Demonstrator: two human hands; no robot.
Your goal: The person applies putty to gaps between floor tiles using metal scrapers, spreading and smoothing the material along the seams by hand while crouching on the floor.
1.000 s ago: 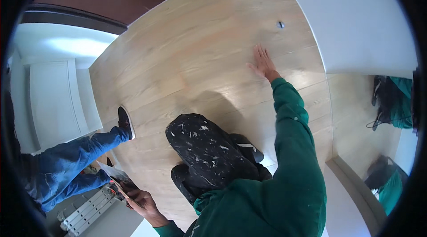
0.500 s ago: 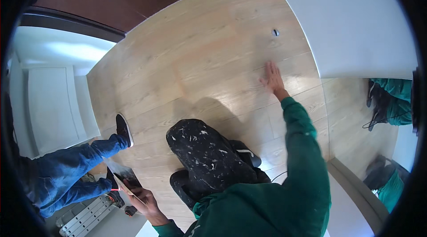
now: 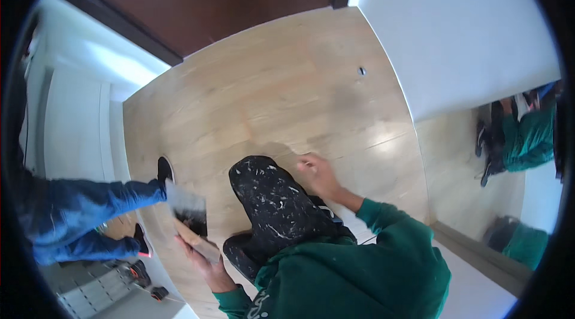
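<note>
Right arm bent inward, right hand (image 3: 319, 176) right of paint-flecked knee (image 3: 262, 176), fingers curled, blurred, cannot tell if gripping, left hand (image 3: 206, 266) near left, fingers clamped on flat wood-handled blade (image 3: 193, 222), left of knee

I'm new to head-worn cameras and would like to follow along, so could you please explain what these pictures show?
Certainly. There is no machine here: a person works with two bare hands. The view comes from a fisheye camera worn on that person's head, looking down, so straight edges bend near the rim.

The left hand has a flat tool with a wooden handle and a broad blade in its grip. The right hand is beside the knee in white-spotted black trousers; it is blurred, so I cannot tell whether it holds anything.

On the wooden floor sits a small round metallic fitting, near the white wall. At the left, the blue jeans belong to another person.
</note>
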